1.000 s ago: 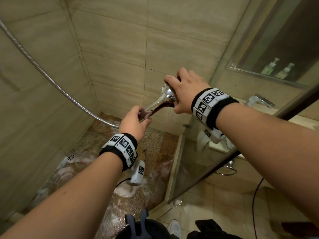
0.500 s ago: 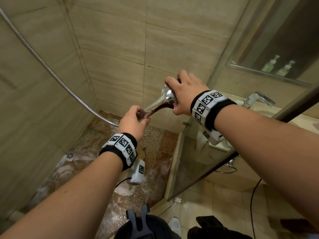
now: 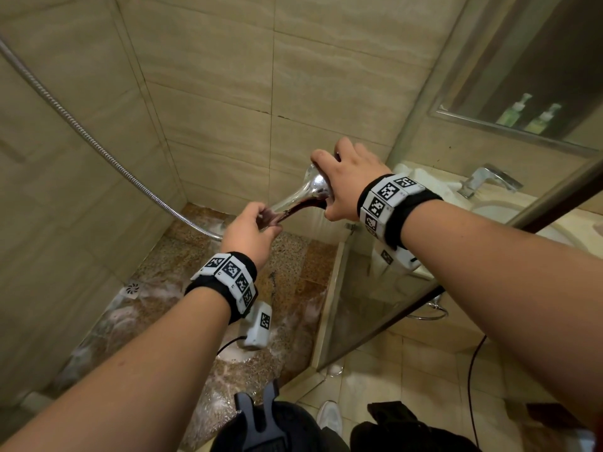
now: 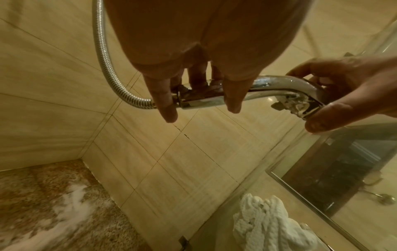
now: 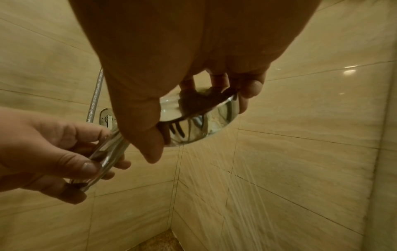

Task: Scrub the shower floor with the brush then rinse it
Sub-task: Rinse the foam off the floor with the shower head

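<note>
A chrome shower head [image 3: 314,186] is held over the shower floor [image 3: 182,265]. My left hand [image 3: 249,231] grips its handle [image 4: 214,100] where the metal hose [image 3: 81,132] joins. My right hand [image 3: 347,181] curls over the round head [image 5: 201,122], thumb on its rim. Thin streams of water [image 5: 236,186] fall from the head towards the corner by the tiled wall. The speckled brown floor carries white foam [image 3: 130,318] near the drain [image 3: 133,287]. No brush is in view.
A glass shower door [image 3: 375,314] stands open on the right, its sill beside my feet. Beyond it are a basin tap [image 3: 486,181], a mirror [image 3: 522,115] and a white towel [image 4: 264,225]. A mixer valve [image 5: 106,118] sits on the wall.
Both hands keep their hold on the shower head. They have sunk a little and shifted slightly right in the head view.
</note>
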A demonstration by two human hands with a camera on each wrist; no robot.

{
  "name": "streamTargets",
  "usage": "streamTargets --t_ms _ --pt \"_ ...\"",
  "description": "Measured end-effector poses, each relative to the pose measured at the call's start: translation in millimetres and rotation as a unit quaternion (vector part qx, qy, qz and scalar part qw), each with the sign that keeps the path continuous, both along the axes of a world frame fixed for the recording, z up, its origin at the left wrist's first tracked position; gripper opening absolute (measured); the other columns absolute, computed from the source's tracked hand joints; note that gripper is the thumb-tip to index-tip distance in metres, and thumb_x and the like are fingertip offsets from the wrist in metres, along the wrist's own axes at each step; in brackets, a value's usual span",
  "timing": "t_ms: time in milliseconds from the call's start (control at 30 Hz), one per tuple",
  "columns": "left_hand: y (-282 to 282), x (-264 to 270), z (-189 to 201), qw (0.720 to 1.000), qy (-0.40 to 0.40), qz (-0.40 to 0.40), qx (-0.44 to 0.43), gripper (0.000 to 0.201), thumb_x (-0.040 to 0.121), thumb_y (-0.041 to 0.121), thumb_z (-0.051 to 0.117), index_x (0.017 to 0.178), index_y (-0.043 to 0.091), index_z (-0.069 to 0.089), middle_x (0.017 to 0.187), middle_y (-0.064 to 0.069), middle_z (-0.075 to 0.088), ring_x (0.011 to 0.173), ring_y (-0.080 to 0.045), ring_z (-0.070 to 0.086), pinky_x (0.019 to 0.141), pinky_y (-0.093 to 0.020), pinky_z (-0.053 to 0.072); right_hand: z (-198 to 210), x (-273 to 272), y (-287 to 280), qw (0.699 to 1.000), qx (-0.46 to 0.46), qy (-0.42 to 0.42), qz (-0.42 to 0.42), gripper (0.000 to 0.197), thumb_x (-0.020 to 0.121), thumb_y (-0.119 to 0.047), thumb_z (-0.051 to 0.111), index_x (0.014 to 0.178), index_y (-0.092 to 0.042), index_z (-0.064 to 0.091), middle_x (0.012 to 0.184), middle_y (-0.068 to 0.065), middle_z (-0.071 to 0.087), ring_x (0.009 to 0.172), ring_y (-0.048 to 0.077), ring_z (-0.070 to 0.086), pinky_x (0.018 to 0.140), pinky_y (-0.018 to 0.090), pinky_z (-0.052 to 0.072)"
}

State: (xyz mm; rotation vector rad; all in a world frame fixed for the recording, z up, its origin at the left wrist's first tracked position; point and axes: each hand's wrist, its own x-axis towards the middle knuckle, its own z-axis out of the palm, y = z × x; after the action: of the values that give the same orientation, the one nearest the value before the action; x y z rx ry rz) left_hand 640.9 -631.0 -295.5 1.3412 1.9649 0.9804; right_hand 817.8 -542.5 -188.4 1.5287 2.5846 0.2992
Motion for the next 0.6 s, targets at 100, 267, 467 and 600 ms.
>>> streamTargets --t_ms 100,267,467,600 --pt "-0.4 0.2 -4.0 1.000 -0.001 -0.002 -0.005 0.019 0.095 0.029 0.073 0.107 0.029 0.058 0.095 0.013 0.063 0.090 -0.016 0.062 0.075 -0.029 0.043 -2.9 1.2 -1.2 1.000 -0.003 -0.002 -0.002 0.091 0.063 -0.049 0.083 0.138 -0.030 0.036 0.119 0.007 0.041 0.102 0.027 0.047 0.088 0.041 0.049" --pt "-2.2 1.3 -9.4 1.000 0.007 -0.011 -0.013 0.019 0.096 0.031 0.072 0.107 0.029 0.057 0.093 0.013 0.063 0.081 -0.007 0.059 0.062 -0.025 0.040 -10.0 3.9 -3.8 1.000 -0.010 0.002 -0.004 0.092 0.062 -0.049 0.083 0.139 -0.030 0.037 0.120 0.008 0.041 0.103 0.028 0.047 0.088 0.041 0.048" --pt "-3.8 2.2 -14.1 0.999 0.013 -0.019 -0.028 0.019 0.096 0.030 0.072 0.109 0.029 0.058 0.097 0.008 0.065 0.085 -0.014 0.062 0.061 -0.025 0.040 -15.7 7.6 -6.9 1.000 -0.021 0.005 -0.011 0.090 0.062 -0.050 0.083 0.137 -0.030 0.038 0.117 0.007 0.040 0.099 0.026 0.045 0.085 0.039 0.046" --pt "-5.6 3.2 -14.9 0.999 0.025 -0.015 -0.032 0.021 0.096 0.031 0.071 0.112 0.027 0.057 0.101 0.004 0.065 0.089 -0.021 0.062 0.071 -0.029 0.043 -17.1 9.4 -9.7 0.999 -0.030 0.013 -0.015 0.087 0.062 -0.048 0.083 0.135 -0.028 0.040 0.117 0.007 0.041 0.099 0.026 0.045 0.087 0.040 0.048"
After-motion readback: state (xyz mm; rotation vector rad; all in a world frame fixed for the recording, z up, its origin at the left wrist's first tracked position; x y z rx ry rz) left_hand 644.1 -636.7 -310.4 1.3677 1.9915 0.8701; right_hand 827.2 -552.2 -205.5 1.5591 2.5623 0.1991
